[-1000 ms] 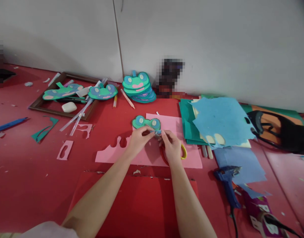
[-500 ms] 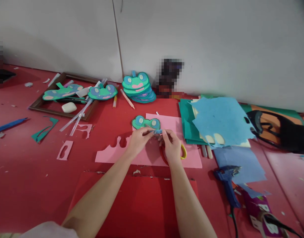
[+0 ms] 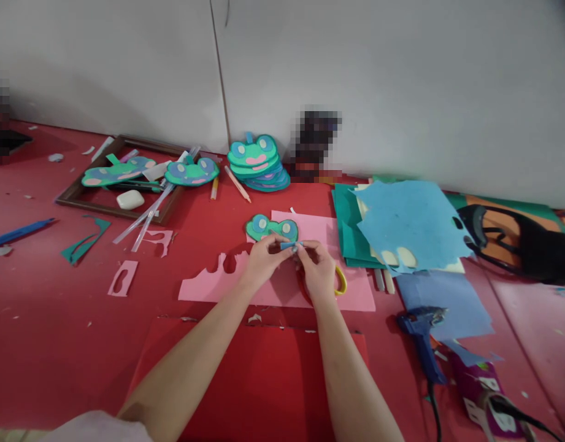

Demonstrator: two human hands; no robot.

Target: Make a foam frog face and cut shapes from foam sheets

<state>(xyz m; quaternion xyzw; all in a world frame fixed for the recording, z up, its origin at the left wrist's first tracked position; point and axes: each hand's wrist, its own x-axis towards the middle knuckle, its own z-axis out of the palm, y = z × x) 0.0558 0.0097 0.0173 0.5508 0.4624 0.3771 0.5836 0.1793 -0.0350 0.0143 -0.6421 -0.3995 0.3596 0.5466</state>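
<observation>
Between the fingertips of my left hand (image 3: 264, 261) and my right hand (image 3: 318, 270) is a small blue felt strip (image 3: 289, 245), pinched by both. Just beyond them lies a green felt frog face (image 3: 270, 228) with blue eyes, its lower part hidden by my fingers. Under my hands a pink felt sheet (image 3: 264, 293) with cut-out notches is spread on the red table. Scissors with a yellow and red handle (image 3: 341, 280) rest on it, mostly covered by my right hand.
Finished frog faces (image 3: 252, 156) are stacked by the wall. A wooden frame (image 3: 70, 197) holds more felt pieces and glue sticks on the left. Felt sheets (image 3: 408, 221) and a blue glue gun (image 3: 424, 344) with its cord lie right. A blue pen (image 3: 19, 233) is far left.
My fingertips have come closer together on the blue strip, and it has shifted slightly left in my grip. The surrounding things lie as before.
</observation>
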